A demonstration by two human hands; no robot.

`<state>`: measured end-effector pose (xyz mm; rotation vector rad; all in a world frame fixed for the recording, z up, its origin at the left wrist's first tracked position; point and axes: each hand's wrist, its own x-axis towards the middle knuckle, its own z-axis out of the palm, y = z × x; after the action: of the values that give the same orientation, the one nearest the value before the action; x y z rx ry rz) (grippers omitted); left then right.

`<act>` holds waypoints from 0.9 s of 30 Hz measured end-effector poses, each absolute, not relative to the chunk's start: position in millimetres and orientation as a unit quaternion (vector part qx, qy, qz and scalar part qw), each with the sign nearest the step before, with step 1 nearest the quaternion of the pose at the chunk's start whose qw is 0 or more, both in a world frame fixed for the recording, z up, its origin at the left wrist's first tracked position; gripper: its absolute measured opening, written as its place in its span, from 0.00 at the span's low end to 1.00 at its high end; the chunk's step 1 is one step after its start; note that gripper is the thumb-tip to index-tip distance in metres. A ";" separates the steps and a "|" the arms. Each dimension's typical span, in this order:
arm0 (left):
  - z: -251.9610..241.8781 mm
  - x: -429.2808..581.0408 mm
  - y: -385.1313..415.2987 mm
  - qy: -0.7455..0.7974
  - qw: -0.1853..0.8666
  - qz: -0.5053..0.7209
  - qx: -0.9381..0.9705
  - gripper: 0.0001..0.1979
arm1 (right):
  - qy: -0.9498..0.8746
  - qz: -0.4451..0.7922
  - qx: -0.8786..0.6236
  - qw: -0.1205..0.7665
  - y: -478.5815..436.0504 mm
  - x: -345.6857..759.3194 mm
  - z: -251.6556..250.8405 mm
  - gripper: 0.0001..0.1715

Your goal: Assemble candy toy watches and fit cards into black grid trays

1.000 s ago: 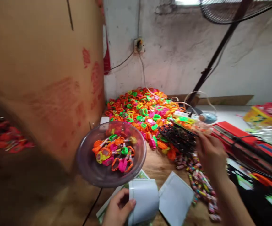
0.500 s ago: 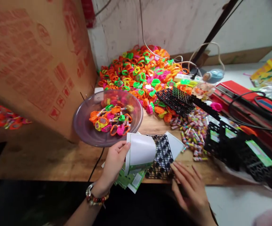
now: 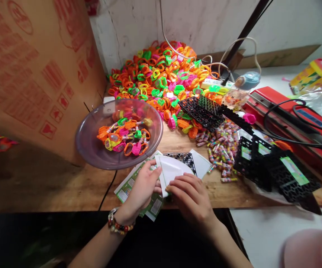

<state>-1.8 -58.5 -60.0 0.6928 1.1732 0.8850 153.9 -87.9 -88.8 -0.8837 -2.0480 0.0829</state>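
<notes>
My left hand [image 3: 142, 185] pinches the left edge of a curled white sheet [image 3: 173, 166] between thumb and fingers. On the sheet's right side lie the bent fingers of my right hand [image 3: 192, 197], its thumb hidden. Beneath and behind the sheet is a black plastic grid [image 3: 187, 159], mostly covered. A white card [image 3: 202, 164] sticks out to the right of the grid. Green printed cards [image 3: 128, 188] are spread under and beside my left hand. Just behind them stands a purple bowl [image 3: 84, 150] holding colourful toy watches with small wrapped candies.
A large cardboard box [image 3: 38, 82] stands at left. Toy watches [image 3: 155, 78] are heaped by the wall. Wrapped candies [image 3: 225, 149], black grids [image 3: 278, 167] and a red device with cables [image 3: 311, 115] lie to the right. A bottle [image 3: 241, 87] stands behind.
My right hand has moved left from the grid onto the sheet, which is curled differently and covers more of the grid. The view has shifted slightly, showing more of the green cards.
</notes>
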 end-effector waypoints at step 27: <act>-66.3 -11.3 -59.7 0.556 0.635 0.419 0.336 0.25 | -0.809 0.092 -0.401 0.420 -116.5 158.3 -84.7 0.39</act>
<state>-11.3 -59.7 -66.3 0.7675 1.2714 0.9569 158.3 -116.5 -84.7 -1.0058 -2.0277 0.2299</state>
